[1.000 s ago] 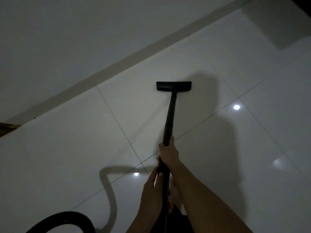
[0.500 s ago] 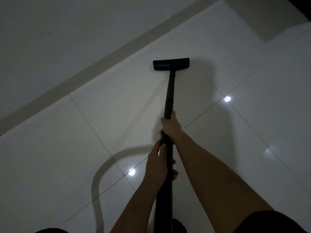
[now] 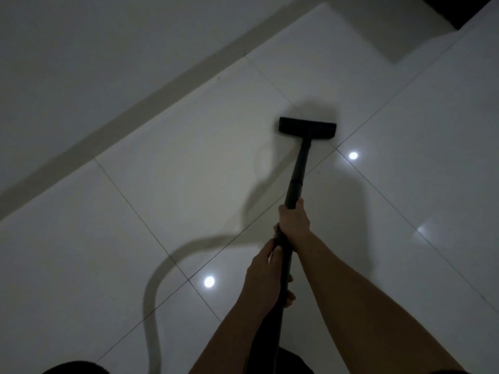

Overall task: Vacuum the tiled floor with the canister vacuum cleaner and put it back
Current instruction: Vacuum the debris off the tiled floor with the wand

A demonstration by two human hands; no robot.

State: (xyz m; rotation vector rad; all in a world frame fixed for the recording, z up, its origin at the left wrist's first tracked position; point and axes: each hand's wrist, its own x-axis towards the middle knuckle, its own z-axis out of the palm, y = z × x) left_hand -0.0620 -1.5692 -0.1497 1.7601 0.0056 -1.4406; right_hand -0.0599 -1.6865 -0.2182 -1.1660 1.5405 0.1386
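A black vacuum wand (image 3: pixel 299 174) runs from my hands out to a flat black floor head (image 3: pixel 307 127), which rests on the glossy white tiled floor (image 3: pixel 189 184) right of centre. My right hand (image 3: pixel 294 225) grips the wand higher up, closer to the head. Just behind it, my left hand (image 3: pixel 266 279) is closed around the wand too. A dark curve of the hose (image 3: pixel 73 367) shows at the bottom left edge. The canister itself is out of view.
A white wall with a grey skirting strip (image 3: pixel 151 103) runs diagonally across the upper left. A wall corner juts out at the top right (image 3: pixel 399 36). Ceiling lights reflect as bright spots on the tiles. The hose casts a curved shadow (image 3: pixel 162 271) at left.
The floor head has slid to the right and back from the skirting, toward the tile joint near the light reflection. Both hands stayed on the wand and shifted right with it.
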